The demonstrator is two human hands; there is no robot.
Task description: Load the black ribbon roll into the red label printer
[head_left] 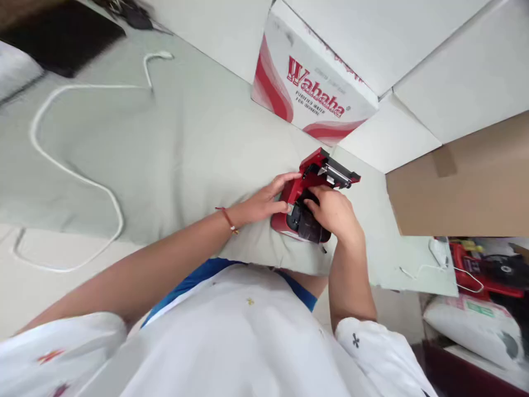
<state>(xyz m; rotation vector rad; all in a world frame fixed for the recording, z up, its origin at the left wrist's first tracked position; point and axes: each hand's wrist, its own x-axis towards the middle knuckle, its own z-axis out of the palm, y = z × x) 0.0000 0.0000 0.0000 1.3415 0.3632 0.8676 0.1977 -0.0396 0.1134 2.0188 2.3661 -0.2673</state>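
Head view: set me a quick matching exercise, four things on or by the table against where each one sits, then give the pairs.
Things:
1 red device
2 white cable
3 printed box
4 brown carton

Places:
A at the back of the table
B held between the left hand and the right hand
C far right, by the table's end
D looped over the table's left side

Pairs: 1-B, 2-D, 3-A, 4-C

A white, blue-trimmed shirt (248,342) is worn; a red bracelet (228,219) is tied at 8 o'clock from the left hand (264,201).
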